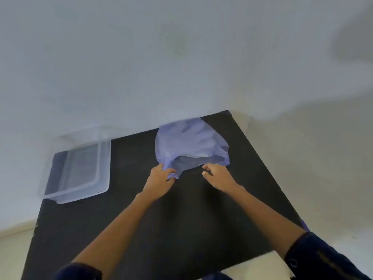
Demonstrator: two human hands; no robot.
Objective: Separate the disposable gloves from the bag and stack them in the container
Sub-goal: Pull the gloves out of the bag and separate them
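Lying near the far edge of the black worktop (181, 219), a translucent purple bag (189, 146) shows pale gloves (198, 141) through its film. The left hand (159, 179) is closed on a bunched bit of the bag's near rim. The right hand (219, 175) sits at the other side of the mouth, fingers curled; whether it pinches the film cannot be told. A clear plastic container (78, 168) stands well apart at the worktop's left.
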